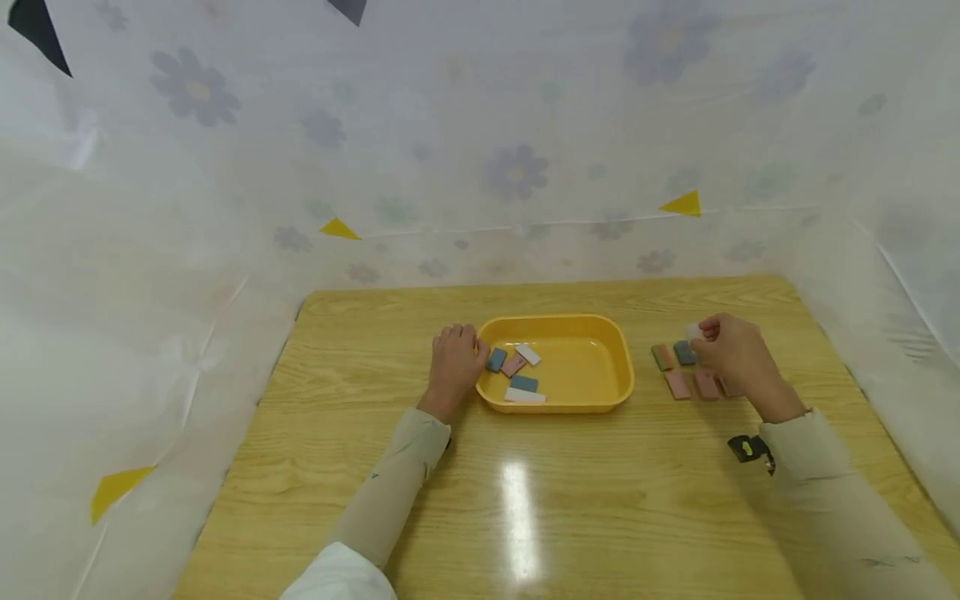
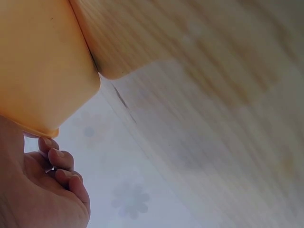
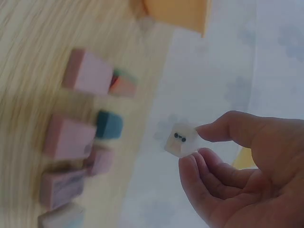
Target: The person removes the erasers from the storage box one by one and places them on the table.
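A yellow plastic tray (image 1: 558, 407) stands on the wooden table, with white, blue and pink erasers in its left part. My left hand (image 1: 454, 360) grips the tray's left rim; in the left wrist view, the fingers (image 2: 61, 159) curl below the rim and the thumb is mostly hidden. Over the group to the tray's right, my right hand (image 1: 738, 354) pinches a small white eraser (image 3: 181, 140) between thumb and fingertips. A dark print marks that eraser's face. Beneath lie several pink erasers (image 1: 677, 385), a blue eraser (image 1: 684, 352) and a green-and-orange eraser (image 1: 662, 357).
The wooden table (image 1: 360, 500) runs back to a pale flowered plastic sheet (image 1: 450, 150), which also rises on both sides. Yellow triangles (image 1: 682, 204) are stuck to the sheet. A black wrist strap (image 1: 750, 448) shows by the right sleeve.
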A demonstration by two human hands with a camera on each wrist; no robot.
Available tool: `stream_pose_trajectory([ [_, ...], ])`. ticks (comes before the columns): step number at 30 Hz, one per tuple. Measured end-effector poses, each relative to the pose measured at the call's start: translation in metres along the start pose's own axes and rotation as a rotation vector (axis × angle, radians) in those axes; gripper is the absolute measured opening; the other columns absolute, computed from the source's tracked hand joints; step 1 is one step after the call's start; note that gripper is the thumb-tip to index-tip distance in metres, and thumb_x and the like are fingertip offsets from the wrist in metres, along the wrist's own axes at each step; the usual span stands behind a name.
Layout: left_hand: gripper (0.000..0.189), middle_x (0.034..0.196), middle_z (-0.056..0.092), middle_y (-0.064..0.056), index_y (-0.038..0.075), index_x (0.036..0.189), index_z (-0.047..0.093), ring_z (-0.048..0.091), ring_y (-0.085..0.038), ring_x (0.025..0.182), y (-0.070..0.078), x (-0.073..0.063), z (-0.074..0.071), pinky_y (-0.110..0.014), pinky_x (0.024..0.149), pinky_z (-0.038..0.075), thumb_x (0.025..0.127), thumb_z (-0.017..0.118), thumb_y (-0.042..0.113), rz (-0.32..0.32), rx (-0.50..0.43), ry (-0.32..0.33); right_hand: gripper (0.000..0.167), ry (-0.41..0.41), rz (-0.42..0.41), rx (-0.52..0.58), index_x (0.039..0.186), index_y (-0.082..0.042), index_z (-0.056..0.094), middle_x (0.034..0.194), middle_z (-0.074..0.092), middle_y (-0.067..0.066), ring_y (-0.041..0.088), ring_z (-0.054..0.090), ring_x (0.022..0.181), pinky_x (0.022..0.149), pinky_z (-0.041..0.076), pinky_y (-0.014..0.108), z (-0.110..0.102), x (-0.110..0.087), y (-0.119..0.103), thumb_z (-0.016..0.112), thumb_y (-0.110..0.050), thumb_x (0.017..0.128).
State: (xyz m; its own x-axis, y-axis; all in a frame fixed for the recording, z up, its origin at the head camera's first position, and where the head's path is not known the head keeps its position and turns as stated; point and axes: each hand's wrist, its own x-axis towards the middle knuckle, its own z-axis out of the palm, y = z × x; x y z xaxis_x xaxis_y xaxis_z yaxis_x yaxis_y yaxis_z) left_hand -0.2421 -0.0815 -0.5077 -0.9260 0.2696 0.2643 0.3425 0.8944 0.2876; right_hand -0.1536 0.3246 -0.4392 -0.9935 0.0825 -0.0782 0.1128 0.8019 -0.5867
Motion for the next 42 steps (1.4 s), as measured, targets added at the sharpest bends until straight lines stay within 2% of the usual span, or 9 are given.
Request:
stream_pose_trajectory([
  [11, 0.020, 0.072, 0.041, -0.001, 0.014, 0.076, 0.044, 0.037, -0.019, 0.069, 0.000, 0.000, 0.001, -0.032, 0.065, 0.028, 0.090, 0.046, 0.027, -0.007, 0.006, -0.014, 0.042, 0.063, 0.032, -0.050, 0.112, 0.018, 0.049, 0.105, 0.052, 0.035, 0.046, 0.053, 0.089, 0.068, 0.045, 0.050, -0.012, 0.004, 0.050, 0.053, -0.017, 0.091],
  [21, 0.021, 0.071, 0.040, -0.001, 0.014, 0.075, 0.043, 0.037, -0.019, 0.068, -0.001, 0.001, 0.000, -0.033, 0.064, 0.027, 0.090, 0.044, 0.027, 0.003, 0.019, -0.009, 0.041, 0.069, 0.058, -0.039, 0.107, 0.019, 0.051, 0.100, 0.052, 0.035, 0.045, 0.054, 0.085, 0.065, 0.045, 0.049, -0.002, 0.013, 0.081, 0.056, -0.017, 0.089],
  [26, 0.022, 0.071, 0.039, -0.001, 0.014, 0.075, 0.043, 0.037, -0.019, 0.068, 0.000, 0.000, -0.001, -0.033, 0.064, 0.027, 0.091, 0.044, 0.028, 0.000, 0.017, -0.014, 0.041, 0.077, 0.049, -0.037, 0.109, 0.020, 0.051, 0.104, 0.053, 0.037, 0.047, 0.054, 0.088, 0.068, 0.045, 0.051, 0.003, 0.017, 0.086, 0.055, -0.016, 0.089],
  [37, 0.022, 0.070, 0.040, -0.001, 0.013, 0.074, 0.043, 0.036, -0.019, 0.068, 0.001, -0.001, -0.002, -0.032, 0.063, 0.026, 0.090, 0.048, 0.027, -0.002, -0.004, -0.003, 0.043, 0.075, 0.070, -0.048, 0.111, 0.020, 0.050, 0.104, 0.052, 0.036, 0.047, 0.054, 0.089, 0.068, 0.045, 0.051, 0.005, 0.019, 0.083, 0.054, -0.017, 0.089],
  [42, 0.021, 0.070, 0.040, -0.001, 0.013, 0.074, 0.043, 0.037, -0.019, 0.068, 0.001, -0.001, -0.002, -0.033, 0.063, 0.027, 0.090, 0.048, 0.027, -0.001, -0.012, 0.009, 0.040, 0.077, 0.034, -0.045, 0.110, 0.018, 0.052, 0.101, 0.055, 0.034, 0.045, 0.055, 0.087, 0.069, 0.045, 0.051, 0.004, 0.022, 0.085, 0.055, -0.016, 0.089],
])
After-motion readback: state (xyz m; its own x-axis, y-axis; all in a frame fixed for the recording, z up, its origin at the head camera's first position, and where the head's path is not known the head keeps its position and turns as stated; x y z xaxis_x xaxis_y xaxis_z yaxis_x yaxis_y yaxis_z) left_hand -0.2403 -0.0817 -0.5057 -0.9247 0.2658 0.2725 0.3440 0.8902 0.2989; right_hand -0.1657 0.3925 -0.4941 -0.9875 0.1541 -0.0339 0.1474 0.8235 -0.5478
